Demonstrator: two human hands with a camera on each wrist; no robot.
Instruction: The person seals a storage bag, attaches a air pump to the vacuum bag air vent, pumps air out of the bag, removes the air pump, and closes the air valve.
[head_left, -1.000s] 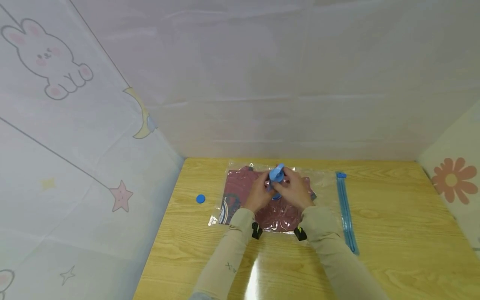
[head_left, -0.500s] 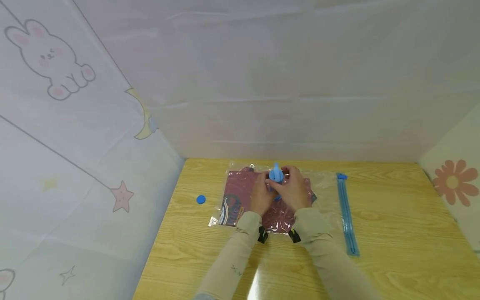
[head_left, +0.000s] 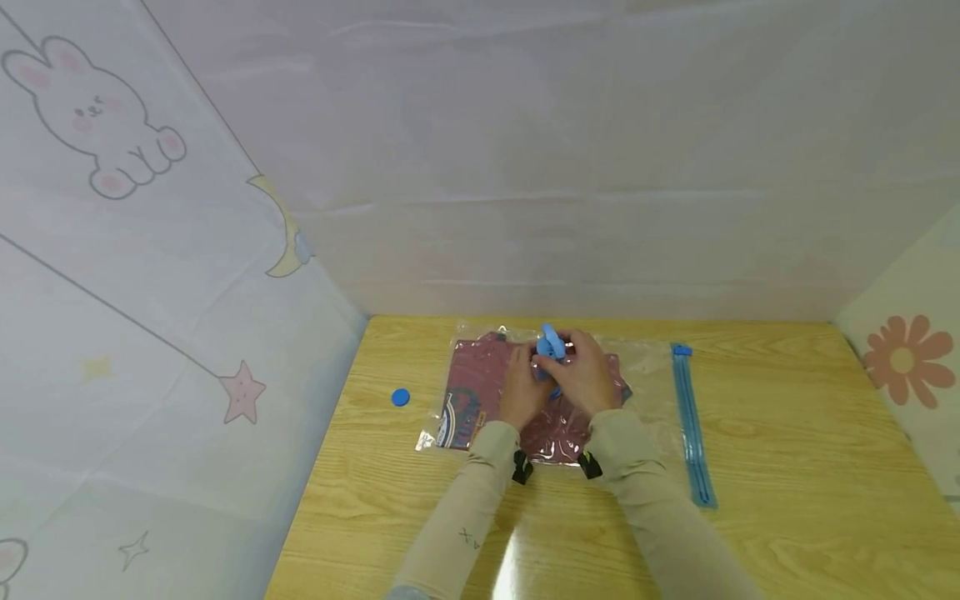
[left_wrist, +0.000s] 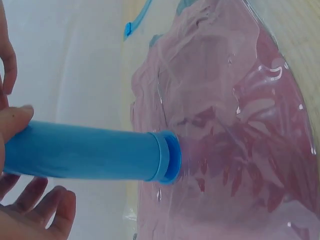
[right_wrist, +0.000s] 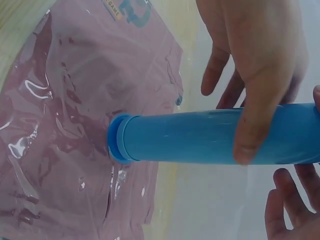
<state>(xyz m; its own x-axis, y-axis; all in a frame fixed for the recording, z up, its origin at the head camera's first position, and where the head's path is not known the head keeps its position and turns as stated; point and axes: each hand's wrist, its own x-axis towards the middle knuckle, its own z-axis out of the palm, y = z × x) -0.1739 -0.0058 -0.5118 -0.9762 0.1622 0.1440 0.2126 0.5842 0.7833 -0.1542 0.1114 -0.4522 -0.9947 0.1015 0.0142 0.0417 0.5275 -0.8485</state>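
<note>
A blue hand pump (head_left: 551,343) stands over the clear plastic storage bag (head_left: 648,367), which holds a folded maroon garment (head_left: 480,367). In the right wrist view, the pump's lower end meets the round blue valve (right_wrist: 116,137) on the bag. My left hand (head_left: 522,392) grips the pump barrel from the left, its thumb (right_wrist: 250,132) across the front. From the other side my right hand (head_left: 588,375) holds the pump near its top, thumb just below the paddle-like handle. Several fingers of both hands are hidden behind the pump.
A round blue cap (head_left: 401,397) lies on the wooden table (head_left: 360,467) left of the bag. Along the bag's right end runs a blue zip strip (head_left: 693,442) with a slider (head_left: 681,350). Pale printed sheets rise behind and at both sides.
The pump's handle has turned and now leans left instead of right. Both hands stay on the pump, and both forearms have drawn slightly closer together. The bag and cap have stayed put.
</note>
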